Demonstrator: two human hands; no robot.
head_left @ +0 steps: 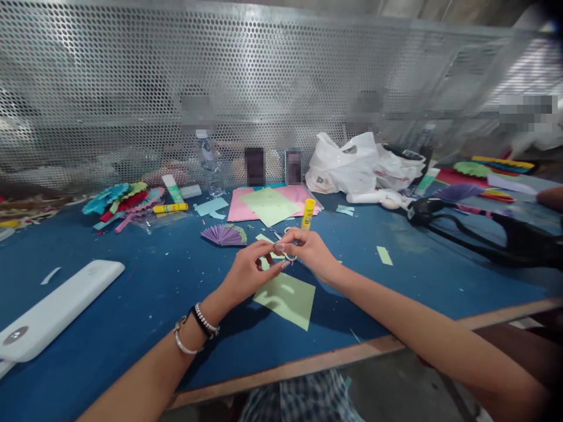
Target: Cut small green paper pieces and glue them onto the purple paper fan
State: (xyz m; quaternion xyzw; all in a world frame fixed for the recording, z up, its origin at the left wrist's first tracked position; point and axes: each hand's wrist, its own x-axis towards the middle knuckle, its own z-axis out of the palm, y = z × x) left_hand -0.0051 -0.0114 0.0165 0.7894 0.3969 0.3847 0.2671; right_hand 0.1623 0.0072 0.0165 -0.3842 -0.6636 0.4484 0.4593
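The paper craft looks part-way along. A pleated purple fan point(220, 235) lies spread on the desk point(167, 299), just left of and beyond the hands; small green pieces trim the right part of its outer edge, while the rest of the edge appears bare, so the folding seems done and the trimming only partly so. The left hand point(253, 266) and right hand point(310, 251) meet above the desk, fingers bent and tips brought close together; whether anything small is pinched between them is too hard to tell. What seems to be a pair of scissors point(291, 257) shows at the fingertips, partly hidden, and I cannot tell if it is held or lying behind. Below the hands lies a flat green sheet point(292, 302) with no folds visible, and a narrow green strip point(384, 255) sits apart to the right, so some cutting appears done and plenty of paper remains. A yellow glue stick point(308, 214) stands upright just beyond the right hand, and another green sheet point(270, 205) rests, apparently whole, on pink paper point(237, 206).
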